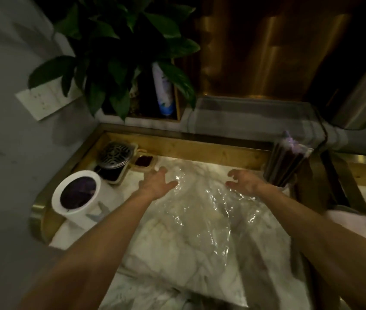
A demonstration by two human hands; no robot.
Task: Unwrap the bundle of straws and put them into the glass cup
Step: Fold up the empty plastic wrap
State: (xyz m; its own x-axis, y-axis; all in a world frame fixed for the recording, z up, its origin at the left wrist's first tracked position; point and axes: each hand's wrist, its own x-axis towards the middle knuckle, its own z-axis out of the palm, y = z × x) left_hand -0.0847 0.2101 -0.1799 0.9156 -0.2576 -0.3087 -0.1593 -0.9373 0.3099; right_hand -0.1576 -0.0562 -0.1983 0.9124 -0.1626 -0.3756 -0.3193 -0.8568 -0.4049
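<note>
Nearest: two bare forearms reach out over a white marble counter.

Clear plastic wrap: a crumpled sheet lying flat on the counter between the forearms, shining under the light.

Left hand: palm down at the wrap's far left edge, fingers spread wide and gripping nothing.

Right hand: at the wrap's far right edge, fingers loosely curled and apart, holding nothing.

White cylinder container: left of the left forearm, upright, with dark purple contents showing at its open top.

Glass cup: just right of the right hand, holding a bundle of dark straws that lean to the right; some clear film appears to cling at their tops.

Beige tray: far left, carrying a round patterned metal lid and, beside it, a small dish with dark contents.

Farthest: a leafy potted plant in the corner, with a white and blue spray can standing beside it.
</note>
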